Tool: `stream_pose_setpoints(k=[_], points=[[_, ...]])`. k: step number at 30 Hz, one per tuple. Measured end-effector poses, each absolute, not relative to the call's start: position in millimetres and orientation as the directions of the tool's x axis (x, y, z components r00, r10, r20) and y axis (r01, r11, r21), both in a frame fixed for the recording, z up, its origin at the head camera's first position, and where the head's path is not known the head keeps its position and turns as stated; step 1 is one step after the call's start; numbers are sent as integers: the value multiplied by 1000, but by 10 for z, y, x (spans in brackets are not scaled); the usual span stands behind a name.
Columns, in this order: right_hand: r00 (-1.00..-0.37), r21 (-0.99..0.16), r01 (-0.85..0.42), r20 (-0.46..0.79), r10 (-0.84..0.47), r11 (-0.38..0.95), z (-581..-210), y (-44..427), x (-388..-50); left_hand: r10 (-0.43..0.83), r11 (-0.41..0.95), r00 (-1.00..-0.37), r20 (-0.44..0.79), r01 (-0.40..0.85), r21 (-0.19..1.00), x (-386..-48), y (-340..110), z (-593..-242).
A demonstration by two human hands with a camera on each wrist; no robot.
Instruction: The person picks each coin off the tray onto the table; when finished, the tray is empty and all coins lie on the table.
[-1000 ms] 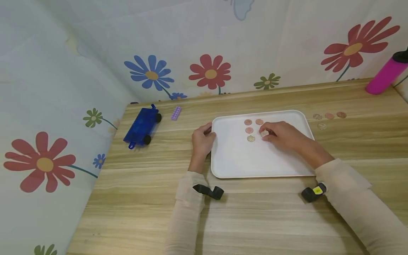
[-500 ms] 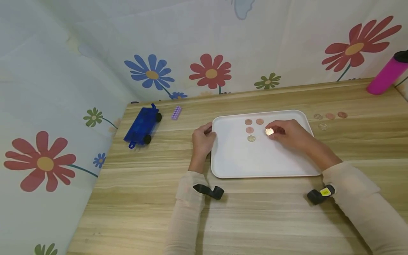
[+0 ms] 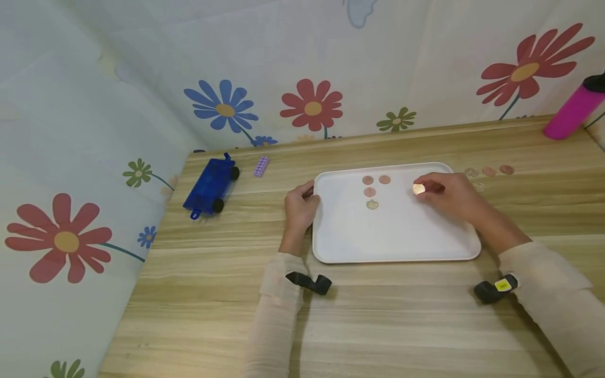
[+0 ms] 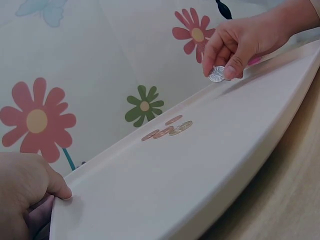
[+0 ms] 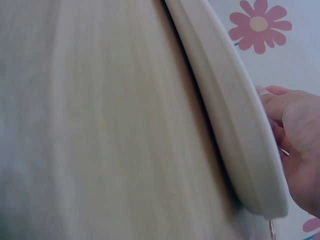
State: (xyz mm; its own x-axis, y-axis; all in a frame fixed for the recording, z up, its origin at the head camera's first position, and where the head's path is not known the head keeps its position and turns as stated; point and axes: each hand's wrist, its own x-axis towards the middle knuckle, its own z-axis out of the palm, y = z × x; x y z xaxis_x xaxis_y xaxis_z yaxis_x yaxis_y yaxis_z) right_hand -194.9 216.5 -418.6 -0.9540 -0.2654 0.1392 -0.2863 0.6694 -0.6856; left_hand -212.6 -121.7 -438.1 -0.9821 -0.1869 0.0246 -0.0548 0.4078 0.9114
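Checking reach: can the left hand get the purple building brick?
Likely yes: nothing visible stands between the left hand and the purple building brick, though the grip must first leave the white tray.

Left hand has got the tray by its left end, thumb on top. Right hand is kinda floating over the right end, pinching.

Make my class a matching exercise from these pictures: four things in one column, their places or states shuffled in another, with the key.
Things
1. Left hand
2. Purple brick
3. Right hand
4. Pink bottle

Places or states
A. Near the table's far right corner
B. Holding the tray's left edge
C. Pinching a coin
D. Beside the blue wheeled toy

Pairs: 1-B, 2-D, 3-C, 4-A
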Motion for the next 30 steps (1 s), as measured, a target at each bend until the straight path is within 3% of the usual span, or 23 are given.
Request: stream_pose_setpoints(k=[17,24,30], points=[[-985,-749,-171,139,-101,641,-4174,2511,-1916,-180,396,-983,33,-42,917,-2133,-1229,-4392],[-985,-803,-171,135,-104,571,-4182,2684,-1893,-185,397,-982,30,-47,917,-2138,-1227,-4395],[-987,-772,-158,137,-82,615,-4203,2830,-1880,-180,402,-983,35,-41,915,-2138,-1224,-4400]])
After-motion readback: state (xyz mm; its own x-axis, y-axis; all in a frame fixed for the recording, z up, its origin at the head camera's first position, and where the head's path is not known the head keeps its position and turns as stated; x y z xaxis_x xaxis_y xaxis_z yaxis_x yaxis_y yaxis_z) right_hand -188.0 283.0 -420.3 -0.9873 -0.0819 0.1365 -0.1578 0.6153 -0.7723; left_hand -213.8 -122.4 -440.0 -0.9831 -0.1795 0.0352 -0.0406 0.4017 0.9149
